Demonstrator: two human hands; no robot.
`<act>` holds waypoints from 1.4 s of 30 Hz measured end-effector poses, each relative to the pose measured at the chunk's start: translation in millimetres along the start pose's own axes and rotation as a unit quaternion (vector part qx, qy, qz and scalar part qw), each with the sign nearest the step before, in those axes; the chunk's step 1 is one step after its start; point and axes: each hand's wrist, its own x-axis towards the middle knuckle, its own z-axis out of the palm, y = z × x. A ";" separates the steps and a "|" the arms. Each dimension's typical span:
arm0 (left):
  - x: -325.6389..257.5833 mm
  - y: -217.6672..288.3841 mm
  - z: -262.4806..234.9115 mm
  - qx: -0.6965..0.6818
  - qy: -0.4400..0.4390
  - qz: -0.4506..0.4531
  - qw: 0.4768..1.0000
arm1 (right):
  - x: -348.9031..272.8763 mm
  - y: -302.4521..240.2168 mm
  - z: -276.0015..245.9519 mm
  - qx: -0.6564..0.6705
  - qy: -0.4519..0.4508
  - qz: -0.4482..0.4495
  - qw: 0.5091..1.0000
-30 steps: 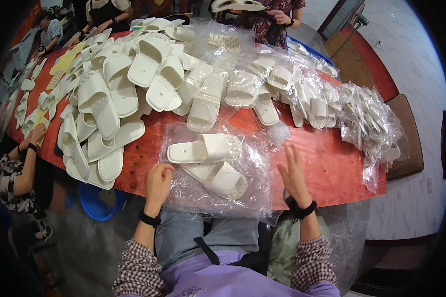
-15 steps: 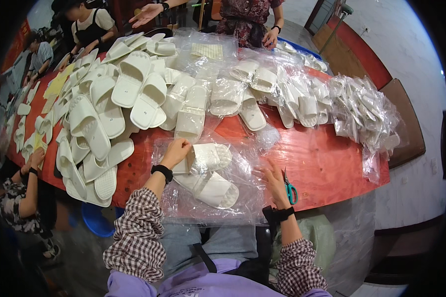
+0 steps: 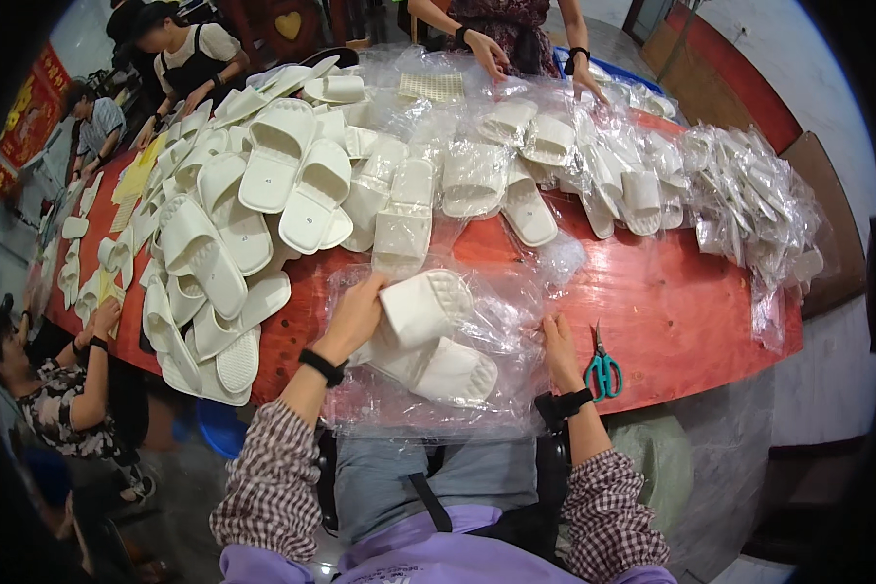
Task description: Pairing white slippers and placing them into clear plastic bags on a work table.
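Observation:
In front of me a pair of white slippers [image 3: 455,372] lies with a clear plastic bag [image 3: 438,417] around it, toes pointing right. My left hand [image 3: 357,316] is closed at the left side of the upper slipper [image 3: 421,310], next to its strap, and that slipper sits slightly raised and tilted. The fingers' far side is hidden. My right hand [image 3: 559,348] pinches the bag's right edge, apart from the slippers. Just right of that hand, teal-handled scissors [image 3: 602,372] rest on the red table.
A big heap of loose white slippers [image 3: 219,229] covers the table's left. Bagged slippers [image 3: 594,170] line the far side, with more piled at right [image 3: 749,200]. Across the table a person's hands [image 3: 487,54] reach over plastic bags. Other people work at left.
My right hand's fingers have closed on the bag's edge. The upper slipper has come up slightly beside my left hand. The person opposite has brought a raised hand down to the bags. My view has shifted left.

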 end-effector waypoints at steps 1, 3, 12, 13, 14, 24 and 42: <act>-8.4 7.1 -11.1 -0.042 -0.027 -0.070 0.996 | 1.0 3.0 -6.5 0.004 0.020 0.005 1.000; -27.4 8.8 -37.2 -0.076 0.012 -0.100 0.992 | 4.9 4.5 -12.5 -0.035 0.026 0.026 0.999; -75.3 -41.8 -29.7 0.097 -0.041 -0.222 0.969 | -18.9 -75.2 37.3 -0.100 -0.012 -0.006 0.995; -73.2 -44.4 -30.1 0.083 -0.046 -0.195 0.976 | -13.1 -83.8 38.2 -0.254 -0.064 -0.134 0.956; -71.7 -46.9 -30.8 0.070 -0.050 -0.168 0.982 | -6.9 -89.9 39.7 -0.397 -0.116 -0.255 0.874; -65.3 -24.0 -38.6 0.135 -0.107 -0.212 0.962 | 19.1 -54.6 33.9 -0.563 -0.032 -0.287 0.775; -95.1 36.4 -48.7 0.044 -0.132 0.148 0.979 | -37.5 -28.0 16.1 -0.631 -0.281 -0.268 0.672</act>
